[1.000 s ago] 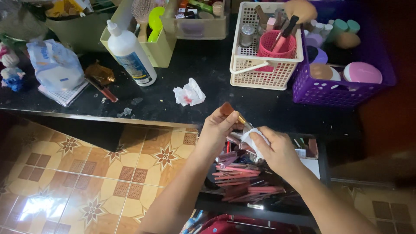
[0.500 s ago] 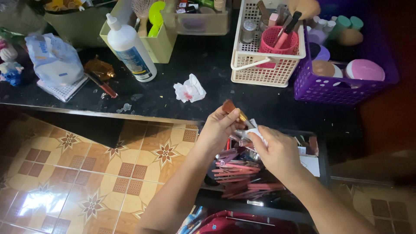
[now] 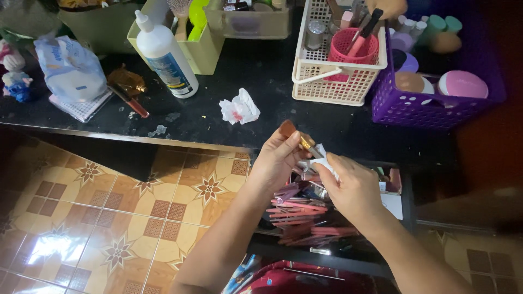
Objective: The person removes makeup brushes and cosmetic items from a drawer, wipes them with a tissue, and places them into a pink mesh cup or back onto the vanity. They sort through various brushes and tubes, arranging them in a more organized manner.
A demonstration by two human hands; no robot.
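Note:
My left hand (image 3: 278, 158) holds a makeup brush (image 3: 294, 136) with a brown tip and gold ferrule, just in front of the black counter. My right hand (image 3: 351, 188) pinches a white tissue (image 3: 321, 162) wrapped around the brush's handle end. Both hands hover above an open drawer (image 3: 392, 201) filled with several pink and red pencils and tubes (image 3: 305, 215).
On the black counter (image 3: 272, 87) lie a crumpled stained tissue (image 3: 238, 108), a white squeeze bottle (image 3: 162, 54), a cream basket (image 3: 332, 71) holding a pink cup of brushes, a purple basket (image 3: 430, 103) of sponges and a plastic bag (image 3: 68, 73). Patterned tile floor (image 3: 109, 218) lies left.
Both hands have stayed together on the brush and tissue; the tissue shifts slightly along the handle. The view has drifted a little.

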